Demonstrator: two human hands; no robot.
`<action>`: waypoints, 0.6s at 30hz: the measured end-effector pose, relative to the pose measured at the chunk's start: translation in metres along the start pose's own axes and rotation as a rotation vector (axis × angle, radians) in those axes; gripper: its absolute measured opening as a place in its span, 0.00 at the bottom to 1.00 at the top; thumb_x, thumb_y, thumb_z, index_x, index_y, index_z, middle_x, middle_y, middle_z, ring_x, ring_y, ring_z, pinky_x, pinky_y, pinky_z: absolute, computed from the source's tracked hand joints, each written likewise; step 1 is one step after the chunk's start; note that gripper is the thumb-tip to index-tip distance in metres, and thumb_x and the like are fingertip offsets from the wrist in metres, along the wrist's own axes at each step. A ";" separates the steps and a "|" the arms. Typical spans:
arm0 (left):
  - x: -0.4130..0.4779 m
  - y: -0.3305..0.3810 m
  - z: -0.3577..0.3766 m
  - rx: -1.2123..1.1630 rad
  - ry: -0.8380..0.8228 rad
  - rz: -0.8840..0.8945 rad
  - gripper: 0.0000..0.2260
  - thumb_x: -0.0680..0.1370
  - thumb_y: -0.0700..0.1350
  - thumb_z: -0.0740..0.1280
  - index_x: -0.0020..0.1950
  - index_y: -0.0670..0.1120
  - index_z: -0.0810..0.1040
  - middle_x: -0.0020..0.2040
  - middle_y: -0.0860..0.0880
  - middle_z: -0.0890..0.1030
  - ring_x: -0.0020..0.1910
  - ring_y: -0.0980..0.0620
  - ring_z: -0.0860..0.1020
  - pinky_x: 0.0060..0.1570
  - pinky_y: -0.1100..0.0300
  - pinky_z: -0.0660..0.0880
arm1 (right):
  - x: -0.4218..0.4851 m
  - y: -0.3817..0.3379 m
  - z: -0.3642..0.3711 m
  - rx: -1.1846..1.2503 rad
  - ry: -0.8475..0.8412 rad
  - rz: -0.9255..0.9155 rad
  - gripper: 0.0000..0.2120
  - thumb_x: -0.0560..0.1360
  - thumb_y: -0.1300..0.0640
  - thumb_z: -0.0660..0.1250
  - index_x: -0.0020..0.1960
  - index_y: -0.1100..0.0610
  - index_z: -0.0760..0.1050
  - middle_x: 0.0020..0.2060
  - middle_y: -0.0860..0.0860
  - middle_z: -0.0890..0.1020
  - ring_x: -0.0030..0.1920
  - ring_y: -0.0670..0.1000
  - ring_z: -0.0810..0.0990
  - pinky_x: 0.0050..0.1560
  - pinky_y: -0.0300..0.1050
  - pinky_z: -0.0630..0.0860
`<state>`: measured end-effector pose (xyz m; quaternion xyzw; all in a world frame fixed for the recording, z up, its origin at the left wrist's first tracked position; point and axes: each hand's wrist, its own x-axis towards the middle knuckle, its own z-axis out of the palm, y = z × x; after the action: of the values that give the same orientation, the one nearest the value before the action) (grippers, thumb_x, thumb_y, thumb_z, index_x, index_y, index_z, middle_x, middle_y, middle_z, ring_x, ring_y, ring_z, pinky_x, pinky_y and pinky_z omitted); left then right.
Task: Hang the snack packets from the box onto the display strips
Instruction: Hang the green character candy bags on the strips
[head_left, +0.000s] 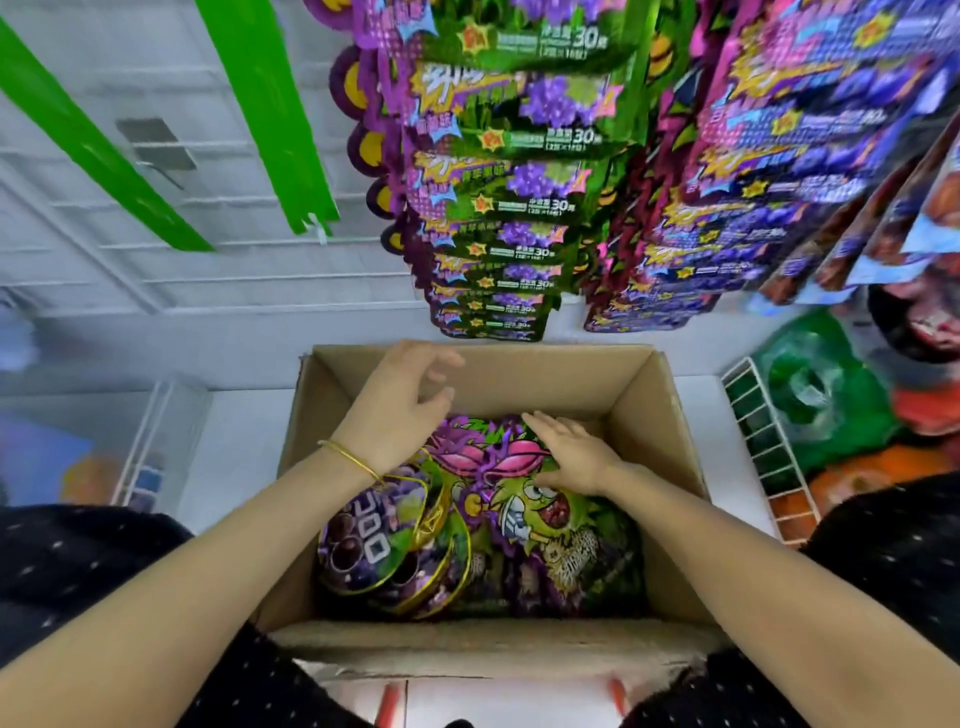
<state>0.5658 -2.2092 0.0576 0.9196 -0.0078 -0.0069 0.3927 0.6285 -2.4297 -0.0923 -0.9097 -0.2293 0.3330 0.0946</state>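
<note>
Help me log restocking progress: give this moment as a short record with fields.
box: open cardboard, packets inside
left hand: fingers relaxed, over the box, holding nothing
right hand: fingers flat on the top green-purple packet
green strips: two at left, bare
hung packets: overlapping rows at upper right

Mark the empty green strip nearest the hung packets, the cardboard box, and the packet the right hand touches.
Green display strip (270, 119): head view, bare middle stretch.
Cardboard box (652, 467): head view, inner right wall.
Green monster packet (530, 512): head view, printed face below the right hand (571, 454).
</note>
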 end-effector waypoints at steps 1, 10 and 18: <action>-0.001 0.000 0.000 0.004 0.000 -0.008 0.12 0.74 0.36 0.64 0.55 0.48 0.75 0.56 0.46 0.75 0.51 0.54 0.75 0.56 0.63 0.68 | 0.002 -0.002 -0.001 -0.011 -0.009 -0.004 0.44 0.73 0.45 0.67 0.76 0.47 0.41 0.77 0.49 0.49 0.76 0.55 0.49 0.73 0.56 0.57; -0.003 -0.004 0.001 0.027 -0.024 -0.047 0.11 0.76 0.38 0.63 0.55 0.51 0.75 0.54 0.53 0.72 0.47 0.67 0.72 0.52 0.79 0.65 | 0.006 -0.004 -0.004 0.020 0.035 -0.043 0.41 0.74 0.46 0.65 0.76 0.48 0.42 0.76 0.52 0.53 0.75 0.55 0.51 0.72 0.56 0.59; -0.003 -0.007 0.002 0.015 -0.032 -0.055 0.11 0.76 0.38 0.62 0.56 0.49 0.75 0.56 0.51 0.72 0.47 0.66 0.72 0.45 0.84 0.64 | 0.004 -0.006 -0.022 0.166 0.172 -0.108 0.15 0.73 0.53 0.69 0.58 0.56 0.77 0.49 0.53 0.72 0.54 0.57 0.75 0.55 0.49 0.72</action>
<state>0.5624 -2.2058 0.0512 0.9221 0.0110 -0.0326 0.3855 0.6430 -2.4232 -0.0761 -0.9103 -0.2408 0.2657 0.2066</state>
